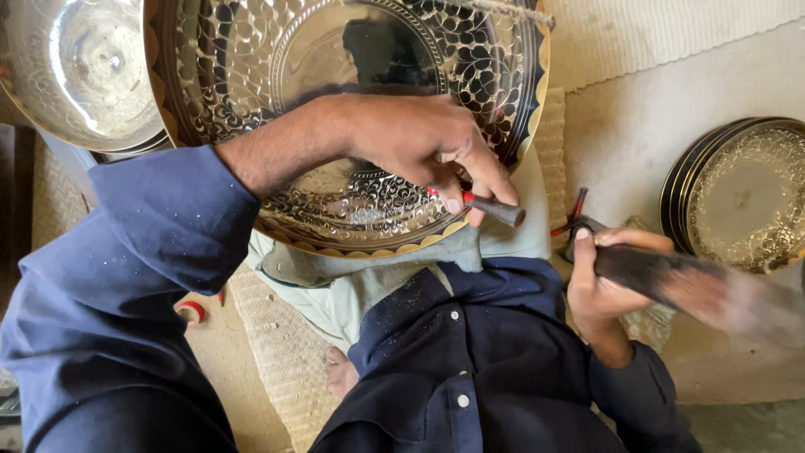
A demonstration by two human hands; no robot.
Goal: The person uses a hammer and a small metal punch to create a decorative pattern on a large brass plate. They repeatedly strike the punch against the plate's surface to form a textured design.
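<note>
- Left hand [419,143] reaches across a large engraved brass tray [352,109], fingers pinched tight around a short dark chisel [495,208] with a red band near the grip; tip end hidden under the fingers, so contact with the metal can't be confirmed.
- Tray is propped tilted against the person's lap, lower scalloped rim resting on a pale cloth [369,277] — top edge cut off by the frame.
- Centre of the tray is plain and mirror-like, with a dark reflection; the surrounding band carries dense leaf-like engraving.
- Right hand [604,285] is clenched around the dark handle of a hammer [671,281]; the head end is smeared by motion blur, shape unreadable.
- Small red-handled tool [574,214] lies just behind the right hand, mostly hidden — kind can't be told.
- Second brass bowl [80,71] at upper left, partly covered by the big tray and cropped.
- Stack of engraved plates [738,193] leans at right on the pale floor, cut by the frame edge.
- Red-and-white ring-shaped item [194,312] on the floor by the left sleeve, half hidden.
- Bare toes [340,373] show on the woven mat [285,352].
</note>
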